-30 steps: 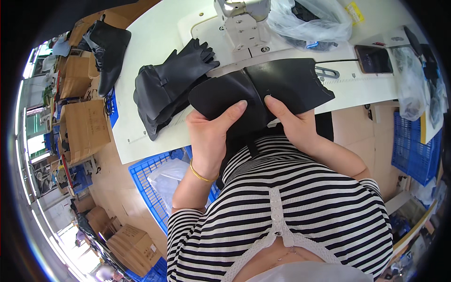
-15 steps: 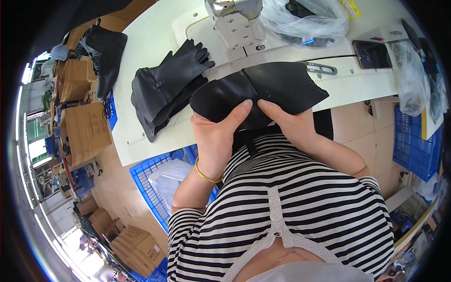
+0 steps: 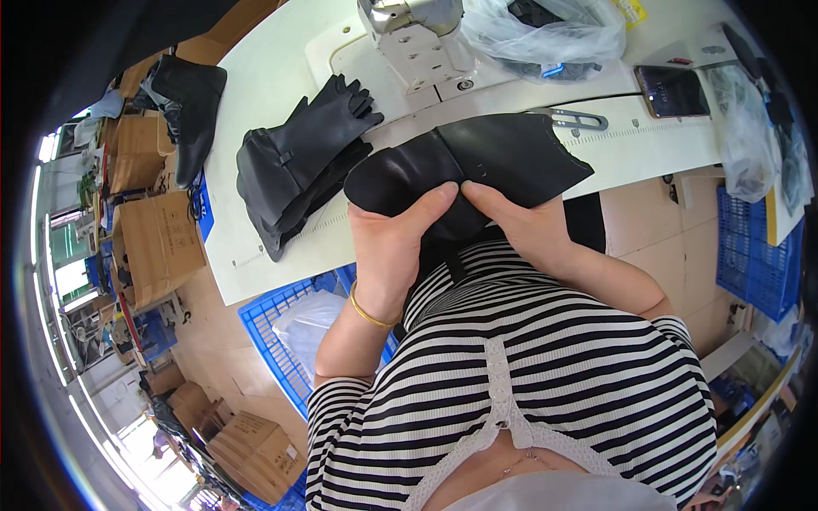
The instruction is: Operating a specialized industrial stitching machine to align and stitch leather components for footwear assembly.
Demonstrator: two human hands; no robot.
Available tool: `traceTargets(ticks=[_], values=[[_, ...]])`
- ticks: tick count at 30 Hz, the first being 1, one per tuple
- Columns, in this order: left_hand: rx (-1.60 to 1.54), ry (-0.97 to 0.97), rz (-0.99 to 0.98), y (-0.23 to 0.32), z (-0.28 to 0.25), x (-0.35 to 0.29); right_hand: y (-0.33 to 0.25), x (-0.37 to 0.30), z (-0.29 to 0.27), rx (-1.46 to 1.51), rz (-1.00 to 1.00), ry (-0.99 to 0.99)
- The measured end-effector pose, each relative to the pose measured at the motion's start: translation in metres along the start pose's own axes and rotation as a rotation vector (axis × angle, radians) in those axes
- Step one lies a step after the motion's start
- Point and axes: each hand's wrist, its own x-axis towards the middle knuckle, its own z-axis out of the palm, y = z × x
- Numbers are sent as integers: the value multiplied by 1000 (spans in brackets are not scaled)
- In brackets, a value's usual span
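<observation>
A black leather boot upper (image 3: 511, 153) with a seam across its middle is stretched between my two hands, over the table's near edge. My left hand (image 3: 388, 243) is closed on its left part, thumb on top and fingers hidden underneath. On the near edge, right of the seam, my right hand (image 3: 532, 230) grips in the same way. Both thumb tips press the leather close together near the seam. To the left on the table lies a stack of similar black leather uppers (image 3: 294, 162), their jagged ends pointing toward the sewing machine (image 3: 417, 51).
A finished-looking black boot (image 3: 200, 111) stands at the far left. Beyond the upper are a slotted metal bar (image 3: 579, 120), a clear plastic bag (image 3: 596, 38) and a phone (image 3: 673, 92). Blue crates (image 3: 264, 324) sit below the table, with cardboard boxes (image 3: 158, 247) at left.
The view has shifted slightly. My thumb tips have come a little closer together on the upper, which both hands still hold.
</observation>
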Motion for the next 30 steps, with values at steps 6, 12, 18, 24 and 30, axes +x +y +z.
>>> traceTargets(ticks=[6, 12, 18, 24, 30], values=[[3, -4, -24, 1, 3, 1, 2, -3, -3, 36, -5, -1], [4, -28, -16, 0, 0, 2, 1, -4, -1, 30, -12, 2], [-47, 15, -23, -1, 2, 1, 4, -4, 1, 31, -63, 43], [-196, 81, -105, 2, 5, 2, 6, -5, 1, 24, -77, 60], [31, -33, -41, 1, 5, 1, 6, -5, 1, -29, -93, 52]])
